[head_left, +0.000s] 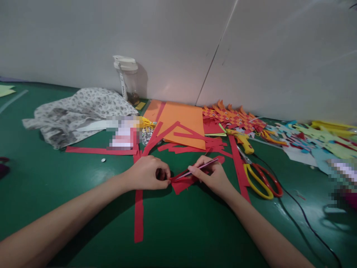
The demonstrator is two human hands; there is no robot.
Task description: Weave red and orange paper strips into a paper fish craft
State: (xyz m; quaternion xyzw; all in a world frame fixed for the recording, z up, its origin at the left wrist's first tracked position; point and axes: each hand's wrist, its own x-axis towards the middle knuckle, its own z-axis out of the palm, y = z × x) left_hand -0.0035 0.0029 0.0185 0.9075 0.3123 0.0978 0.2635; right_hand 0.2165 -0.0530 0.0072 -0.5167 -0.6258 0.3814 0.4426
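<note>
My left hand (147, 173) is closed, its thumb and forefinger pinching the left corner of a small folded piece of red paper (180, 187) above the green table. In my right hand (216, 178) is a slim, pointed pink pencil-like stick (205, 164), held like a pen. Its tip lies along the red paper close to my left fingertips. I cannot tell whether my right fingers also grip the paper. A long red paper strip (138, 219) runs under my left hand, and another red strip (238, 167) lies right of my right hand.
Red-and-yellow scissors (258, 182) and a yellow glue gun (242, 141) with a black cord lie right. Orange sheets (184, 117), woven paper pieces (231, 117) and paper scraps (320, 139) are behind. A patterned cloth (83, 111) and a lidded cup (126, 80) stand back left.
</note>
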